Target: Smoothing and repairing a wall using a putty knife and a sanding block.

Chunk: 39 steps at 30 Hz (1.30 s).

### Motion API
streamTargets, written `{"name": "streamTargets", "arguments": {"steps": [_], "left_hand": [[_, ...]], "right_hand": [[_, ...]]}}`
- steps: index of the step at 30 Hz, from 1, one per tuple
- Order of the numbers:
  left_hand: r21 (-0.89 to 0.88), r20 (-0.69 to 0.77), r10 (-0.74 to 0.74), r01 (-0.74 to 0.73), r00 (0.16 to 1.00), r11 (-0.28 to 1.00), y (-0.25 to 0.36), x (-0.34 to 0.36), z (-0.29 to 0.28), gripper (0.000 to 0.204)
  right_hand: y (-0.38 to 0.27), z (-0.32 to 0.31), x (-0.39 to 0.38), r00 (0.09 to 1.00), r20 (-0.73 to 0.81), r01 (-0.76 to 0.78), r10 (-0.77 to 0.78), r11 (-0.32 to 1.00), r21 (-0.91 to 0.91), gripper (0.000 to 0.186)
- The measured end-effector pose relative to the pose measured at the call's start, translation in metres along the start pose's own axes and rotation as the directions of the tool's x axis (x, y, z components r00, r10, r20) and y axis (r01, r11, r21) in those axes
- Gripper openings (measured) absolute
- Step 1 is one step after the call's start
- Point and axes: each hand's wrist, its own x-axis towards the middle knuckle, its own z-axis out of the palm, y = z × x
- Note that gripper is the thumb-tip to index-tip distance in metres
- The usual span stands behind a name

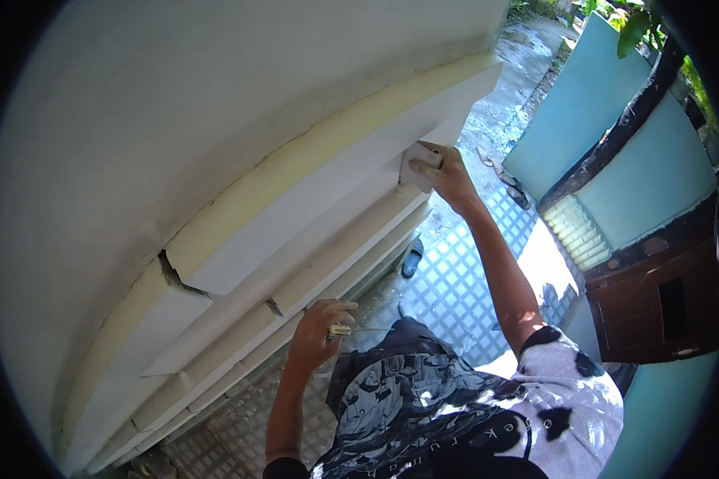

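My right hand (pixel 449 177) is raised to the far end of a layered white moulding (pixel 295 211). Its fingers close round a pale, flat scraper (pixel 420 164) with a small hole near one corner, held against the moulding's lower steps. Lower down and nearer to me, my left hand (pixel 318 329) grips a thin-bladed tool (pixel 340 330). The tool's handle is pale yellow, and its narrow blade points right, away from the moulding. The fingers of this hand are partly curled, next to the moulding's lower edge.
A dark gap (pixel 176 275) splits the moulding's top strip, below a large cream wall (pixel 216 88). On the patterned tile floor (pixel 463 259) lies a dark sandal (pixel 412 258). Light blue panels (pixel 579 100), a dark beam (pixel 615 132) and a brown wooden cabinet (pixel 631 311) stand at the right.
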Motion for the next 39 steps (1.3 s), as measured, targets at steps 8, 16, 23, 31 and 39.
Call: {"name": "streamTargets", "arguments": {"steps": [8,16,23,31,39], "left_hand": [[0.281,0.307,0.078,-0.168,0.949,0.945,-0.008,0.031,0.003,0.064],[0.467,0.303,0.062,-0.205,0.951,0.860,-0.020,0.066,0.008,0.054],[0.295,0.233,-0.079,0.007,0.969,0.956,-0.041,0.072,0.004,0.046],[0.038,0.231,-0.052,0.044,0.972,0.998,-0.038,0.078,-0.006,0.030],[-0.120,0.033,0.071,-0.067,0.997,0.991,-0.046,0.076,0.006,0.026]], "right_hand": [[0.058,0.022,0.000,0.993,0.027,0.116,-0.114,0.914,-0.389,0.029],[0.022,0.021,-0.008,0.982,-0.119,0.132,-0.145,0.985,-0.107,0.022],[0.000,0.005,-0.010,1.000,-0.007,0.002,0.000,0.973,0.230,0.037],[0.001,0.012,-0.008,0.996,0.053,-0.052,0.076,0.931,-0.360,0.035],[0.038,0.030,-0.017,0.976,-0.085,0.140,-0.199,0.879,-0.456,0.028]]}}
